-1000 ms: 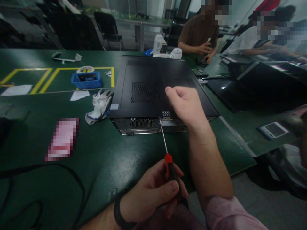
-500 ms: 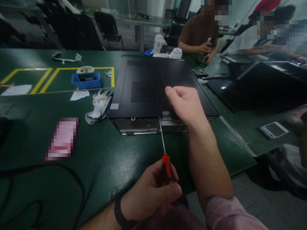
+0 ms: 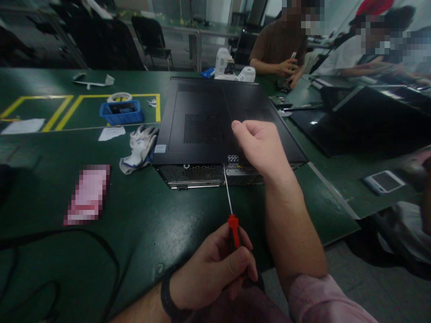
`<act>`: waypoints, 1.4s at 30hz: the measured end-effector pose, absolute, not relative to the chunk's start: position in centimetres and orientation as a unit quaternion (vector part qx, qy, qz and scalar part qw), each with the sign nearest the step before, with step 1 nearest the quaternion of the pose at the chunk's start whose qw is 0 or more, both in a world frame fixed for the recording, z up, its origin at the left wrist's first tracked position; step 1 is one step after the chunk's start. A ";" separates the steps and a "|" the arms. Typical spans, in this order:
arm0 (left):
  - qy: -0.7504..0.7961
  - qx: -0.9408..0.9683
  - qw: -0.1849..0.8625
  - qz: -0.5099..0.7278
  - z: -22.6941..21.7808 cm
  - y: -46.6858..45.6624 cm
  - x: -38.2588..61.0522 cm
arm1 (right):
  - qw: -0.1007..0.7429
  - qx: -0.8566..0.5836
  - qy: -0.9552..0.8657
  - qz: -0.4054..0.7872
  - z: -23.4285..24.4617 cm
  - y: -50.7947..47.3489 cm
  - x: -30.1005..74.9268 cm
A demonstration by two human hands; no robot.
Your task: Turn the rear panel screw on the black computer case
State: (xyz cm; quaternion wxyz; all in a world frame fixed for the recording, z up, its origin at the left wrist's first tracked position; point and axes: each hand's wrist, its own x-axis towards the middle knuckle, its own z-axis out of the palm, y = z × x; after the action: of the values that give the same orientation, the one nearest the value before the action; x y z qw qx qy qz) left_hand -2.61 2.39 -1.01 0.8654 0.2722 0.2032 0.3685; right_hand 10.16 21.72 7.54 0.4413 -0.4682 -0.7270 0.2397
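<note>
My left hand (image 3: 218, 264) is wrapped round the red and black handle of a screwdriver (image 3: 233, 231), thumb along the handle. The shaft points away from me, and its tip meets the near panel of a black computer case (image 3: 198, 98) that lies flat on the green table. Perforated vents and metal brackets show along that panel. My right hand (image 3: 259, 141) rests as a closed fist on the case's top, near its front edge; whatever its fingers may hold is hidden. White-and-grey work gloves (image 3: 139, 148) lie against the left side of the case.
A blue bin (image 3: 121, 112) with dark parts and a tape roll (image 3: 120, 97) sit left. A pixelated pink item (image 3: 88, 195) and a black cable (image 3: 97, 242) lie nearer. A dark screen panel (image 3: 367, 121) and a phone-like device (image 3: 384, 182) are right. Co-workers sit beyond.
My left thumb and fingers have shifted around the screwdriver handle, consistent with a small twist. The screwdriver's tip stays at the same spot. My right hand has barely moved.
</note>
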 end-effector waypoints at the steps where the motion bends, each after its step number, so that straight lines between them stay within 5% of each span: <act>1: 0.202 0.272 0.864 0.373 -1.0 2.4 -2.6 | 0.442 -0.467 -0.728 0.239 7.5 21.7 10.2; 42: 0.295 0.291 0.833 0.366 -0.8 2.3 -2.7 | 0.429 -0.473 -0.731 0.242 7.7 21.8 10.1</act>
State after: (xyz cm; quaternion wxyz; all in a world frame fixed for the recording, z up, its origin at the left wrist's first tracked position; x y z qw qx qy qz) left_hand -2.74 2.28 -0.82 0.8334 0.2911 0.2946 0.3660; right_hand 10.13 21.78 7.75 0.4287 -0.4733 -0.7307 0.2415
